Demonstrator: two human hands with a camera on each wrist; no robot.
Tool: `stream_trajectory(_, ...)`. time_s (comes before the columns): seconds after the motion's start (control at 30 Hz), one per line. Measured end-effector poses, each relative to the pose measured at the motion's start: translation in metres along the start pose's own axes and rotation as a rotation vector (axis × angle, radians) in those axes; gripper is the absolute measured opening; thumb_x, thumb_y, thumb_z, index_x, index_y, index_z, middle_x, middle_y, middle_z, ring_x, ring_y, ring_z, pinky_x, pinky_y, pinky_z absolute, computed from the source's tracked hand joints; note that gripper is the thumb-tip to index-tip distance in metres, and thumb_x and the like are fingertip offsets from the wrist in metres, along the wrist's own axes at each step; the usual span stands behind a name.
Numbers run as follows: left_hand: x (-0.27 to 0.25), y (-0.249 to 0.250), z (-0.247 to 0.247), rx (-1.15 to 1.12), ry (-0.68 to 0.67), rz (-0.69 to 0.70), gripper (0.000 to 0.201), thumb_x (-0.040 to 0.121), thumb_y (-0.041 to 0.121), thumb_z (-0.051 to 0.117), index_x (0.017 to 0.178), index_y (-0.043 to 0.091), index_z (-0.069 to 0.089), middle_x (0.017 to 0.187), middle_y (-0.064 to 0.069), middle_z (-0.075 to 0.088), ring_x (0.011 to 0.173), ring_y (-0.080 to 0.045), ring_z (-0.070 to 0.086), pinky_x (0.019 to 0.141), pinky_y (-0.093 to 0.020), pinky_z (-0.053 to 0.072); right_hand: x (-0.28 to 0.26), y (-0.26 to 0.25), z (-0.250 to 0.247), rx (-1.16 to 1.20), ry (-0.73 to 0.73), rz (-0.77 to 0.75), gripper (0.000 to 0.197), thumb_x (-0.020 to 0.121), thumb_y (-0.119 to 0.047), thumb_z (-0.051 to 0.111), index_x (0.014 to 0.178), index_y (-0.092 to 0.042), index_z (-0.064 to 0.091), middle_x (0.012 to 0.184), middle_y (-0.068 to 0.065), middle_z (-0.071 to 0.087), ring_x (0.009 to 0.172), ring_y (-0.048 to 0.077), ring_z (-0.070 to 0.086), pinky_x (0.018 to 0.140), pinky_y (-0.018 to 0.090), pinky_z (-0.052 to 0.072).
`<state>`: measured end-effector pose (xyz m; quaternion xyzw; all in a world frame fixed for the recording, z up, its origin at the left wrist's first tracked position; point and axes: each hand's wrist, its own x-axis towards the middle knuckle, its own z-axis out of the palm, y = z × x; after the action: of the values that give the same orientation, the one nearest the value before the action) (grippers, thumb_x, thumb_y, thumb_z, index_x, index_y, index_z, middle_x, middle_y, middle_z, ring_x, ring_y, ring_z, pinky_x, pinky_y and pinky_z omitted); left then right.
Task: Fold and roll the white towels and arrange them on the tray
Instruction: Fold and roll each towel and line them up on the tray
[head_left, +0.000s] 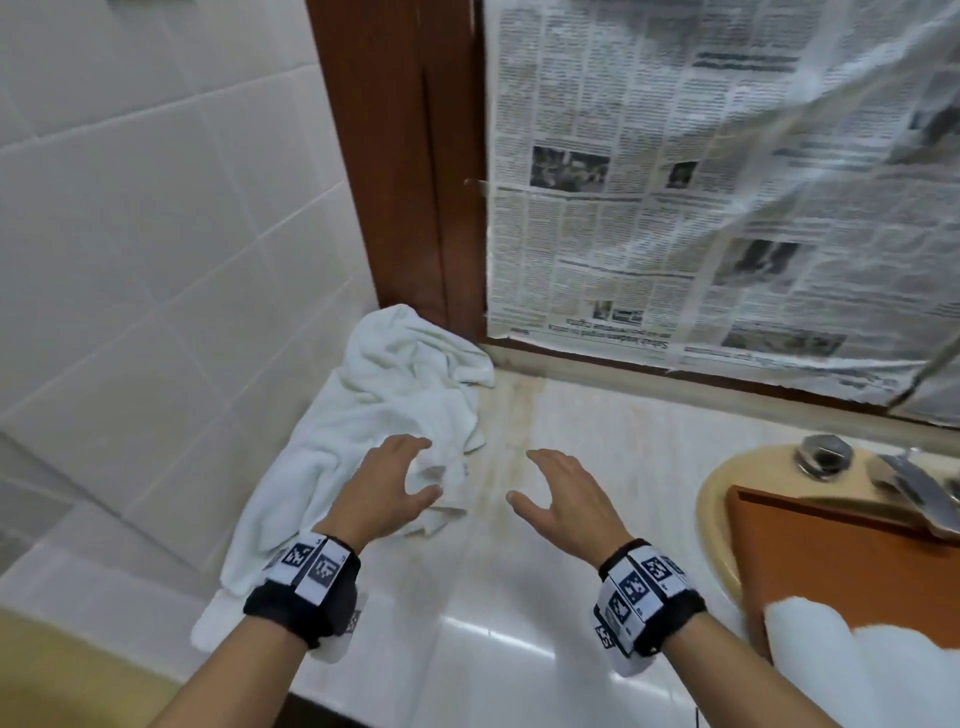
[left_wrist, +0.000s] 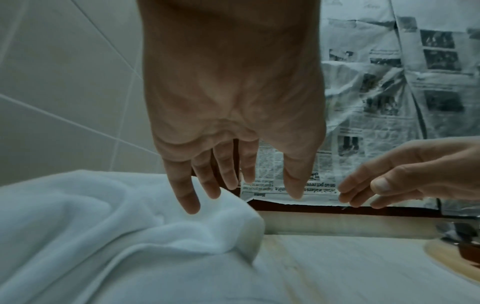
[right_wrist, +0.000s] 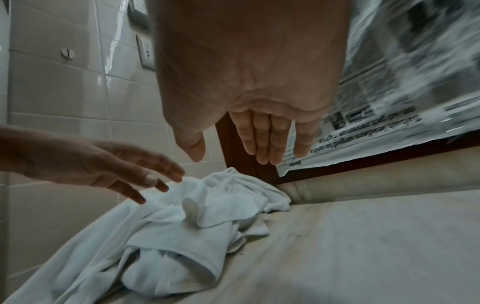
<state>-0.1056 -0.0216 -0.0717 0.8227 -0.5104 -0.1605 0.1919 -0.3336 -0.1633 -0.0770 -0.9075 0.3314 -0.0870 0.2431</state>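
A heap of crumpled white towels (head_left: 389, 395) lies on the counter's left side, against the tiled wall. My left hand (head_left: 428, 467) hovers just over the heap's near part with its fingers spread and relaxed, holding nothing. The left wrist view shows its fingertips (left_wrist: 192, 207) hanging above the cloth (left_wrist: 124, 230). My right hand (head_left: 521, 475) is open above bare counter, right of the towels (right_wrist: 197, 222) and apart from them. An orange-brown tray (head_left: 831, 566) sits across the sink at the right. A white towel (head_left: 852, 665) lies at its near end, partly cut off by the frame.
The pale counter (head_left: 561, 613) runs from the towels to the cream sink rim (head_left: 711, 504). A metal faucet (head_left: 914, 493) stands behind the tray. A newspaper-covered panel (head_left: 727, 208) in a dark wooden frame (head_left: 415, 182) rises at the back. White tiled wall (head_left: 156, 234) bounds the left.
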Motion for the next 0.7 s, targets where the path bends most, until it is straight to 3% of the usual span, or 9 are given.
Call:
stream_trajectory(0.2,0.029,-0.013,0.004,0.130,0.106,0.013,0.072,0.079,0.055,0.074,0.141,0.029,0.048,0.151,0.003,0.035,0.128,-0.027,0.041,0.097,-0.044,0.048,0.061,-0.024,0.035,0.020,-0.091,-0.100,0.071,0.092,-0.051,0.059,0.149,-0.015,0.037,0.152,0.003,0.040,0.138,0.019,0.036,0.112,0.030,0.028)
stream_trajectory(0.33,0.047,-0.024,0.017,0.227,0.103,0.007,0.067,0.076,0.068,0.056,0.133,0.033,0.056,0.143,0.005,0.041,0.121,-0.024,0.043,0.080,-0.044,0.053,0.087,-0.033,0.060,0.002,-0.151,-0.095,0.076,0.090,-0.050,0.063,0.149,-0.014,0.035,0.152,0.005,0.039,0.137,0.022,0.038,0.110,0.033,0.032)
stream_trajectory(0.4,0.053,-0.030,0.020,0.229,0.136,0.002,0.049,0.081,0.057,0.061,0.122,0.031,0.064,0.134,0.005,0.049,0.115,-0.025,0.048,0.078,-0.040,0.051,0.095,-0.034,0.075,0.009,-0.173,-0.078,0.067,0.088,-0.048,0.064,0.142,-0.013,0.042,0.144,0.005,0.046,0.130,0.025,0.044,0.103,0.035,0.037)
stream_trajectory(0.47,0.055,-0.036,0.022,0.204,0.168,0.011,0.027,0.085,0.039,0.067,0.109,0.028,0.070,0.121,0.005,0.057,0.108,-0.025,0.053,0.077,-0.038,0.048,0.100,-0.036,0.086,0.028,-0.156,-0.063,0.046,0.088,-0.045,0.062,0.121,-0.015,0.052,0.126,0.003,0.055,0.116,0.026,0.050,0.091,0.036,0.042)
stream_trajectory(0.53,0.054,-0.038,0.020,0.130,0.192,0.005,0.015,0.087,0.033,0.066,0.098,0.024,0.070,0.107,0.006,0.061,0.099,-0.024,0.055,0.077,-0.038,0.048,0.102,-0.037,0.093,0.073,-0.127,-0.041,0.031,0.091,-0.041,0.059,0.108,-0.015,0.055,0.116,0.002,0.058,0.108,0.025,0.052,0.086,0.038,0.044)
stream_trajectory(0.6,0.047,-0.035,0.014,-0.025,0.207,0.014,0.008,0.089,0.028,0.066,0.092,0.022,0.068,0.097,0.009,0.064,0.094,-0.018,0.056,0.079,-0.035,0.048,0.101,-0.035,0.098,0.104,-0.066,-0.058,0.027,0.095,-0.038,0.054,0.107,-0.014,0.059,0.113,0.001,0.060,0.105,0.026,0.053,0.085,0.041,0.045)
stream_trajectory(0.7,0.028,-0.019,-0.006,-0.269,0.278,0.036,0.004,0.088,0.016,0.068,0.086,0.017,0.065,0.087,0.010,0.067,0.085,-0.005,0.062,0.074,-0.019,0.046,0.097,-0.034,0.102,0.171,0.065,-0.079,0.026,0.099,-0.033,0.052,0.111,-0.015,0.064,0.115,-0.001,0.064,0.106,0.026,0.055,0.088,0.041,0.046)
